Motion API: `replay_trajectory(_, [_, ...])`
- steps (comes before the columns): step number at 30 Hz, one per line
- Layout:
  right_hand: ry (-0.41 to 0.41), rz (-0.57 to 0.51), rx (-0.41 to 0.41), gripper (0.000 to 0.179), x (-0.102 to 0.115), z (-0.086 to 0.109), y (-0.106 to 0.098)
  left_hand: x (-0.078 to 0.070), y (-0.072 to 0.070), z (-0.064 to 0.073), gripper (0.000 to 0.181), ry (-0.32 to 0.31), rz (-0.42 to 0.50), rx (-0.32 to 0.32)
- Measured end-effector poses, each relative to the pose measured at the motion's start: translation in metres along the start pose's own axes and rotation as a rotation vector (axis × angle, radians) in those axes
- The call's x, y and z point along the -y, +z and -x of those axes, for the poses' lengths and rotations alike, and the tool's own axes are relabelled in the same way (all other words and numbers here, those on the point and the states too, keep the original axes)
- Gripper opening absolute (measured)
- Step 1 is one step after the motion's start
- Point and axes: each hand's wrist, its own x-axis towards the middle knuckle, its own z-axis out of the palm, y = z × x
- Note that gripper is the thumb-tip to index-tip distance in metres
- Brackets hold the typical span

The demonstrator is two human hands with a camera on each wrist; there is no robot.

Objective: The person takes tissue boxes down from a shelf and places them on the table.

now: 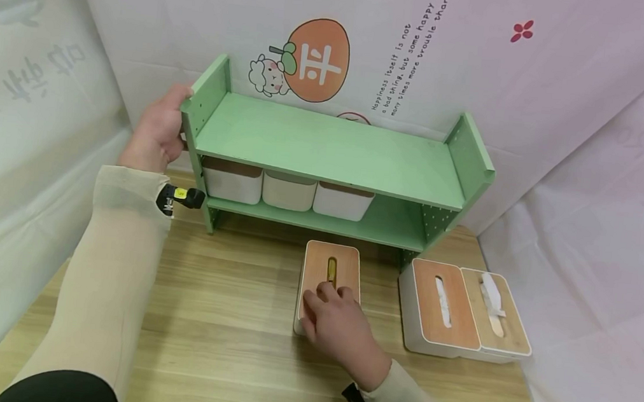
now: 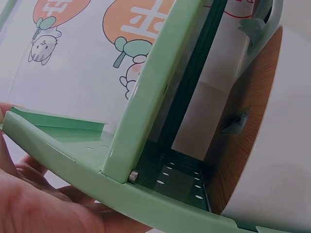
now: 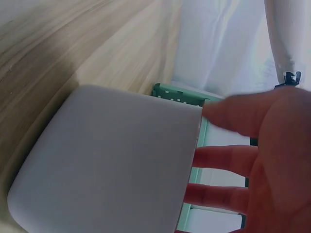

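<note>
At ten o'clock in the head view, the left hand point(image 1: 157, 128) is clamped on the end panel of the green shelf point(image 1: 327, 139). Toward six, before the shelf, a wood-topped box point(image 1: 316, 269) sits on the table point(image 1: 217, 345), the right hand's point(image 1: 342, 330) outstretched fingers touching its top; two similar boxes point(image 1: 466, 312) lie at four.

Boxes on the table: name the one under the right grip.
The box standing alone before the green shelf, under the right grip; the other two boxes stand side by side, untouched.
</note>
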Motion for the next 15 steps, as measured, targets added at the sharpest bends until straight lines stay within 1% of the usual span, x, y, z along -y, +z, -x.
replay_trajectory(2, [-0.014, 0.017, 0.031, 0.033, -0.0005, 0.0, -0.0015, -0.0006, -0.0001, 0.0003, 0.051, -0.001, 0.002, 0.0])
replay_trajectory(5, [-0.023, 0.036, 0.055, 0.038, -0.0007, -0.0004, -0.0028, -0.0019, -0.0004, 0.0003, 0.052, -0.008, 0.009, -0.002])
replay_trajectory(8, [-0.021, 0.041, 0.059, 0.039, -0.0006, -0.0005, -0.0028, -0.0027, -0.0003, 0.0, 0.054, -0.017, 0.014, -0.001])
replay_trajectory(15, [0.004, 0.019, 0.063, 0.034, -0.0012, 0.0011, -0.003, -0.0012, 0.0013, -0.0001, 0.052, -0.005, 0.019, -0.017])
